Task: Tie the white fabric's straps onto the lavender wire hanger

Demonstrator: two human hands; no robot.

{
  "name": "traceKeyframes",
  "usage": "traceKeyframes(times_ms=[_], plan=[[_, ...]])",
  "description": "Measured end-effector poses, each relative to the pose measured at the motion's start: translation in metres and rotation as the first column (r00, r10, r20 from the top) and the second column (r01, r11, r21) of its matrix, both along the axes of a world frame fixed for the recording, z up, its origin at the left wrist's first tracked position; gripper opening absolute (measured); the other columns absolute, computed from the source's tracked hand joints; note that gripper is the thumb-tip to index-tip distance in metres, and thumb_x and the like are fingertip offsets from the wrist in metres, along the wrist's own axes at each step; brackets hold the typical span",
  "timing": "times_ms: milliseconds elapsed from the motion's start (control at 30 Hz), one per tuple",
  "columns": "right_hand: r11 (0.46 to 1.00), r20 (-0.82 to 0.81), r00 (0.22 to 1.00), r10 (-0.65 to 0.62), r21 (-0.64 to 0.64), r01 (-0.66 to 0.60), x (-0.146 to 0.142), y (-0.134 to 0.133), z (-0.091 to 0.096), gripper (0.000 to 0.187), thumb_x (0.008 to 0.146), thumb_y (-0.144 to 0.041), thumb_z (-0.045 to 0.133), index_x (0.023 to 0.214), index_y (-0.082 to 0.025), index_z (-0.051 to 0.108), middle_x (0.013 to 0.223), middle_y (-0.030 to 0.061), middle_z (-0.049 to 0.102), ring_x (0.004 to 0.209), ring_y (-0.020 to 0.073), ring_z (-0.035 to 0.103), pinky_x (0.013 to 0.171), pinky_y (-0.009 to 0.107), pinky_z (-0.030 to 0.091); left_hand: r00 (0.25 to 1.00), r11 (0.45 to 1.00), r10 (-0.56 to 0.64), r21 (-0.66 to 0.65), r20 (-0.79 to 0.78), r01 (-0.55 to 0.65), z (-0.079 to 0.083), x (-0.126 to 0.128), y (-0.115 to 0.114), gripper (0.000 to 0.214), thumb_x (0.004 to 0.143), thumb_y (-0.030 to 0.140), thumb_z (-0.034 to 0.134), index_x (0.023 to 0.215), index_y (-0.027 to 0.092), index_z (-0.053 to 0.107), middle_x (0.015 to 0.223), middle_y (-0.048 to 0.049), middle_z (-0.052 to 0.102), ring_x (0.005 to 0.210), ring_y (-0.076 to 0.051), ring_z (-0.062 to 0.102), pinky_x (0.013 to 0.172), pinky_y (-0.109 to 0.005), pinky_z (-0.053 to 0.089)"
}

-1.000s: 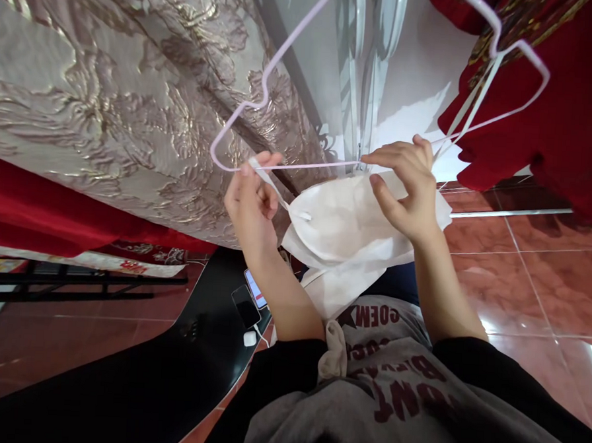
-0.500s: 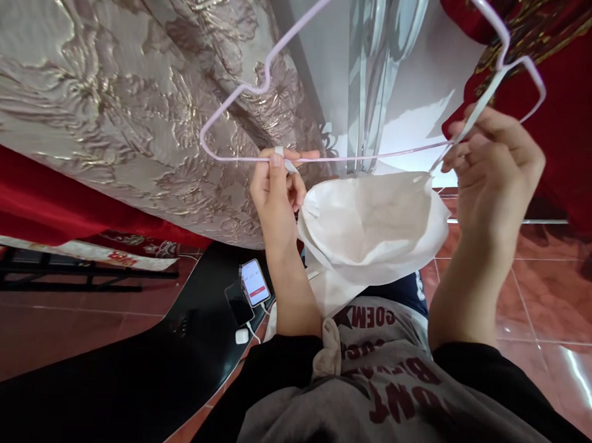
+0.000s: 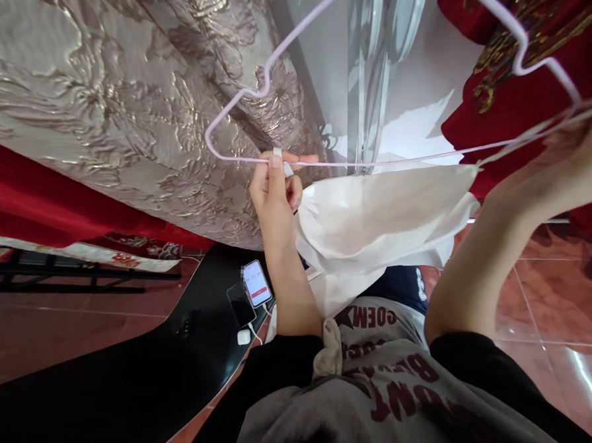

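A pale pink hanger [image 3: 293, 33] is held up in front of me. My left hand [image 3: 278, 187] pinches its lower bar near the left corner, with a white strap looped there between thumb and fingers. A white strapped cloth [image 3: 391, 206] hangs below the bar, its top edge stretched wide. At the right edge, my right hand [image 3: 585, 147] is blurred and partly cut off by the frame. It is closed on the cloth's other white strap [image 3: 503, 152], pulled taut near the hanger's right corner.
A textured, shiny fabric [image 3: 158, 108] fills the left, with red cloth [image 3: 79, 197] beneath it. Red and gold drapery [image 3: 522, 81] hangs at right. Two phones [image 3: 256, 282] with cables and a small white case [image 3: 243, 337] lie on a black surface [image 3: 120, 364].
My right hand has moved right and outward to the frame edge, drawing the strap and the cloth's right side with it. The hanger's right part has shifted right. My left hand stays put.
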State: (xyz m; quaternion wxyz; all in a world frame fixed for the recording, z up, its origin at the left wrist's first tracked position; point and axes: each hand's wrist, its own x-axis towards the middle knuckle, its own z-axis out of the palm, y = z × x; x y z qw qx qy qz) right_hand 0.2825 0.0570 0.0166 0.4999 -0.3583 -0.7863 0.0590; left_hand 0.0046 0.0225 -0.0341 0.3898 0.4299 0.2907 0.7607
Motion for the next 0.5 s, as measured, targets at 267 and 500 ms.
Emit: traceKeyframes(times_ms=[267,500], plan=[[0.972,-0.295,0.946,-0.133,0.147,0.182,-0.016,-0.035,-0.045,0.033,0.109,-0.047,0.068,0.14,-0.044,0.079,0.13,-0.0006,0.085,0.133,0.0347,0.078,0.118,0.067,0.063,0.992,0.991,0.032,-0.125,-0.118,-0.047,-0.006,0.004,0.002,0.03,0.112,0.044,0.071,0.091,0.022,0.071,0.102,-0.0071,0.086,0.043,-0.007,0.029,0.043,-0.031,0.014],[0.995,-0.228,0.969,-0.094,0.003,0.097,-0.039,-0.016,-0.065,0.016,0.106,-0.045,0.073,0.108,-0.034,0.084,0.115,-0.0001,0.087,0.117,0.0298,0.081,0.122,0.065,0.053,0.967,0.949,0.254,-0.186,-0.027,-0.255,-0.001,-0.007,0.0,0.032,0.114,0.024,0.05,0.105,0.02,0.08,0.115,-0.0119,0.085,0.045,-0.009,0.033,0.042,-0.031,0.016]])
